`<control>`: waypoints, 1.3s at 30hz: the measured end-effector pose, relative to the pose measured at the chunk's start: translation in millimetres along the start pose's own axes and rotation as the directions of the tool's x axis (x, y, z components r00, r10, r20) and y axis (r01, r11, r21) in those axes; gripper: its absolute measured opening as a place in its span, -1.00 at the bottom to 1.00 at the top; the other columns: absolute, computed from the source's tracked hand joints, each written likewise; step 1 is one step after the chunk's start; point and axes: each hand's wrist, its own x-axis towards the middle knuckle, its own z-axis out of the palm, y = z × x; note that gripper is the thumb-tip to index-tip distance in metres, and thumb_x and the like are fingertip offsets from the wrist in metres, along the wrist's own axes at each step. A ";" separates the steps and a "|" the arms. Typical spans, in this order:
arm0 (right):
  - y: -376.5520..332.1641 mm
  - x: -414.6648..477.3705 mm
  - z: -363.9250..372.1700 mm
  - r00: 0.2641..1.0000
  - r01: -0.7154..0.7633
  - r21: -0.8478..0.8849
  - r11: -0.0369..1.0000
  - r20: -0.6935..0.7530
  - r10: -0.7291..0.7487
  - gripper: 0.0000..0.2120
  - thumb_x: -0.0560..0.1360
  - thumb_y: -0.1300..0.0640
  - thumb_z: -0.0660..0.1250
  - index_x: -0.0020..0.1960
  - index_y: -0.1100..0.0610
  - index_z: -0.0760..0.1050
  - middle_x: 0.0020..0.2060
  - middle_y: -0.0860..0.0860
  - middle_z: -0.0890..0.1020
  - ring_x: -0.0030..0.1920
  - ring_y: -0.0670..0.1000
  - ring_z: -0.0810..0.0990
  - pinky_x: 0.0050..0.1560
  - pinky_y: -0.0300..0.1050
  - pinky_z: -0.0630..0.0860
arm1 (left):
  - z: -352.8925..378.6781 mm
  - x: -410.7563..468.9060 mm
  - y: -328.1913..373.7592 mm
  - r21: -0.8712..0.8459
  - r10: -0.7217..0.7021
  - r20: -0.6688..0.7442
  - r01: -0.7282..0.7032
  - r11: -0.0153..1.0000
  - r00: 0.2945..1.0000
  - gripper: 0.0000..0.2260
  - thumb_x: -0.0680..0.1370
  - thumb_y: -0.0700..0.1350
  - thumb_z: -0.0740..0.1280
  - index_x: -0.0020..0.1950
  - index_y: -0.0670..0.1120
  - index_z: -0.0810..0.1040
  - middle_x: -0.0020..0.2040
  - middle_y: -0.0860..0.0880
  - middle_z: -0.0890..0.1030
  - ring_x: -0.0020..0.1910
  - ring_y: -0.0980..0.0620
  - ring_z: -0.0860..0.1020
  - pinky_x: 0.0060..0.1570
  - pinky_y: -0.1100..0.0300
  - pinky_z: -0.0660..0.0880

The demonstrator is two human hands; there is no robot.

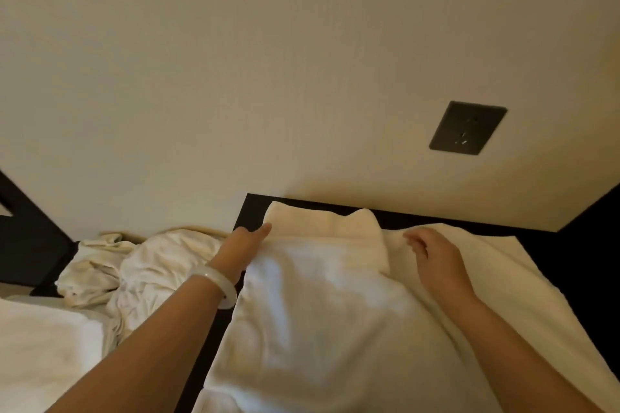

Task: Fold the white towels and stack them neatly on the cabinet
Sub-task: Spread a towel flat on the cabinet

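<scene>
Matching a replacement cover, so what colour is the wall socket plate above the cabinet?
The socket plate is dark grey, almost black; head view.

"What did your feed show apart from the job?"

"A plain cream textured wall (235,60) filled the top half. I saw a dark rectangular socket plate (467,128) set into it at right."

"And at left?"

"A dark angular panel (27,238) stood against that wall, with a smooth white bed sheet (43,345) below it."

No legible text or labels.
</scene>
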 end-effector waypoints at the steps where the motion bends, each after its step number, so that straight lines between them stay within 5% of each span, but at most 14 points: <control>1: 0.4 21.2 1.6 0.998 -0.005 -0.021 1.000 0.057 0.006 -0.77 0.64 0.25 0.20 0.21 0.16 0.57 0.14 0.07 0.62 0.14 0.09 0.56 0.09 -0.10 0.44 | -0.2 8.6 8.2 -0.111 -0.038 0.023 0.040 0.993 0.999 -0.58 0.59 0.11 0.32 0.16 -0.25 0.47 -0.01 -0.20 0.58 0.01 -0.19 0.58 0.10 -0.06 0.56; 3: 4.8 56.1 10.1 0.979 -0.025 -0.092 0.995 0.198 0.043 -0.72 0.64 0.27 0.20 0.31 0.18 0.52 0.27 0.10 0.57 0.25 0.10 0.52 0.19 -0.09 0.43 | -0.5 21.0 20.6 -0.235 -0.056 0.036 0.062 0.970 0.998 -0.65 0.57 0.00 0.39 0.14 -0.27 0.50 -0.05 -0.21 0.59 -0.06 -0.20 0.59 0.11 -0.11 0.57; 6: 10.7 88.0 24.1 0.915 0.030 -0.255 0.967 0.396 0.076 -0.67 0.59 0.20 0.32 0.34 0.16 0.49 0.29 0.10 0.53 0.29 0.11 0.50 0.24 -0.08 0.41 | -2.3 38.2 30.3 -0.201 -0.058 0.062 0.069 0.977 0.996 -0.66 0.52 -0.09 0.47 0.12 -0.33 0.54 -0.02 -0.27 0.62 -0.02 -0.25 0.61 0.15 -0.20 0.55; 10: 10.5 102.6 24.9 0.860 0.132 -0.355 0.925 0.506 0.071 -0.84 0.47 0.01 0.47 -0.11 0.02 0.51 -0.11 -0.01 0.52 -0.15 -0.02 0.51 -0.18 -0.13 0.43 | -4.3 54.1 36.5 -0.115 -0.045 0.145 0.062 0.991 0.988 -0.70 0.49 -0.10 0.50 0.09 -0.28 0.60 0.01 -0.24 0.66 0.03 -0.24 0.64 0.15 -0.14 0.57; 13: 16.3 101.1 13.0 0.826 0.218 -0.390 0.895 0.563 0.044 -0.71 0.44 0.01 0.49 -0.27 -0.05 0.37 -0.20 -0.11 0.42 -0.16 -0.06 0.41 -0.23 -0.19 0.30 | -11.3 63.7 30.9 -0.069 0.096 0.098 -0.090 0.994 0.991 -0.86 0.51 -0.15 0.47 -0.01 -0.21 0.66 -0.06 -0.20 0.67 -0.07 -0.16 0.63 0.09 -0.05 0.58; 15: 21.1 99.9 4.5 0.838 0.171 -0.327 0.930 0.545 0.037 -0.72 0.48 0.08 0.45 -0.24 -0.02 0.35 -0.23 -0.08 0.45 -0.16 -0.02 0.44 -0.27 -0.18 0.31 | -21.3 71.0 24.9 0.043 0.196 0.008 -0.196 0.980 0.981 -0.92 0.51 -0.14 0.46 -0.13 -0.14 0.67 -0.21 -0.14 0.65 -0.24 -0.09 0.57 -0.14 0.06 0.52; 20: 24.8 105.6 -5.3 0.992 0.056 -0.253 0.966 0.122 -0.026 -0.88 0.54 0.13 0.39 -0.09 0.07 0.44 -0.21 0.00 0.57 -0.15 0.08 0.51 -0.13 -0.02 0.47 | -27.8 86.7 18.8 0.263 0.288 -0.075 -0.260 0.929 0.955 -0.90 0.51 -0.26 0.39 -0.16 -0.08 0.59 -0.37 -0.08 0.57 -0.46 -0.01 0.48 -0.43 0.20 0.43; 23: 22.4 106.1 -1.9 0.986 0.044 -0.245 0.969 0.165 -0.003 -0.88 0.52 0.18 0.39 -0.04 0.01 0.48 -0.09 0.00 0.60 0.02 0.13 0.49 0.05 -0.02 0.48 | -16.5 89.6 24.5 0.294 0.274 -0.017 -0.257 0.921 0.962 -0.92 0.50 -0.27 0.37 -0.05 -0.13 0.52 -0.30 -0.09 0.60 -0.40 -0.03 0.58 -0.42 0.15 0.53; 27: 21.9 104.8 -1.0 0.983 0.070 -0.256 0.964 0.184 -0.022 -0.66 0.49 0.20 0.42 -0.25 -0.09 0.32 -0.25 -0.05 0.53 -0.04 0.12 0.44 -0.06 -0.05 0.42 | -4.5 88.0 33.7 0.320 0.290 -0.001 -0.274 0.907 0.957 -0.77 0.51 -0.03 0.46 -0.06 -0.09 0.45 -0.25 -0.09 0.61 -0.42 -0.03 0.58 -0.50 0.18 0.44; 30: 22.1 105.9 -3.9 0.974 0.117 -0.348 0.930 0.221 -0.040 -0.67 0.49 0.19 0.41 -0.23 -0.11 0.32 -0.24 -0.11 0.52 -0.08 0.02 0.39 -0.03 -0.11 0.25 | -3.4 85.4 38.3 0.368 0.328 -0.051 -0.288 0.884 0.943 -0.83 0.56 -0.07 0.39 -0.17 -0.07 0.46 -0.34 -0.05 0.58 -0.49 -0.01 0.60 -0.53 0.22 0.41; 34: 18.3 110.0 -15.4 0.939 0.136 -0.515 0.846 0.339 0.055 -0.91 0.50 -0.02 0.40 -0.17 -0.09 0.52 -0.20 -0.10 0.57 -0.10 -0.05 0.34 -0.01 -0.14 0.18 | -16.3 82.8 47.7 -0.012 0.226 -0.086 -0.228 0.974 0.970 -0.96 0.58 -0.25 0.35 -0.04 -0.14 0.55 -0.17 -0.22 0.65 -0.39 -0.14 0.68 -0.44 0.08 0.61; 36: 14.0 114.5 -19.9 0.898 0.125 -0.516 0.847 0.423 0.124 -0.75 0.53 -0.06 0.38 -0.23 0.06 0.57 -0.28 -0.02 0.58 -0.19 -0.03 0.45 -0.09 -0.14 0.32 | -24.1 81.1 52.9 -0.179 0.219 -0.106 -0.235 0.955 0.970 -0.95 0.57 -0.32 0.36 -0.08 -0.21 0.57 -0.17 -0.32 0.63 -0.36 -0.17 0.67 -0.32 0.04 0.66; 39: 3.5 122.9 -24.6 0.953 -0.026 -0.433 0.901 0.260 0.153 -0.75 0.58 0.02 0.34 -0.18 0.14 0.61 -0.22 0.08 0.62 -0.17 0.08 0.56 -0.09 -0.06 0.49 | -27.2 78.3 57.7 -0.300 0.227 -0.105 -0.248 0.921 0.968 -0.89 0.56 -0.35 0.35 -0.15 -0.21 0.54 -0.21 -0.33 0.63 -0.37 -0.12 0.67 -0.32 0.16 0.65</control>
